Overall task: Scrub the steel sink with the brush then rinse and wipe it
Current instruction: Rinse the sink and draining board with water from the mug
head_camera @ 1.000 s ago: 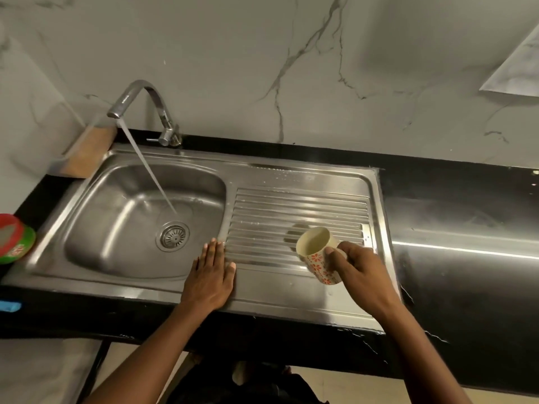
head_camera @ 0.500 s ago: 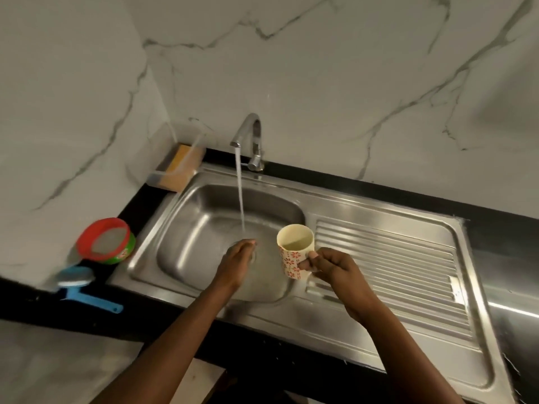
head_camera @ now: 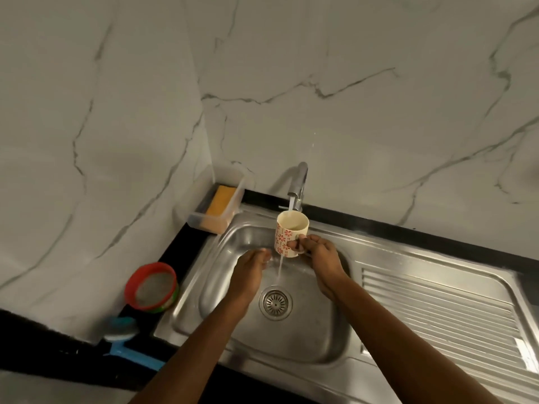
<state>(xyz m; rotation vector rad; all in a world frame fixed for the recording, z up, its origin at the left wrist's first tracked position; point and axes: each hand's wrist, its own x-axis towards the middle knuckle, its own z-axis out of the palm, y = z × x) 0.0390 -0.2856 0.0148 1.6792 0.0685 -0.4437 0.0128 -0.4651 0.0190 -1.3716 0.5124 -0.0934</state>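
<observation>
Our right hand grips the mug by its handle under the running tap, over the sink. Our left hand hangs loose beside the stream, holding nothing. The brush lies on the tabletop, left of the sink.

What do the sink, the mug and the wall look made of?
Sink: stainless steel, brushed; grey sheen, pressed ridges. Mug: probably glazed ceramic; glossy cream body, red flower print, though it could be enamel. Wall: marble or marble-look tile; white, grey veins, smooth face.
</observation>
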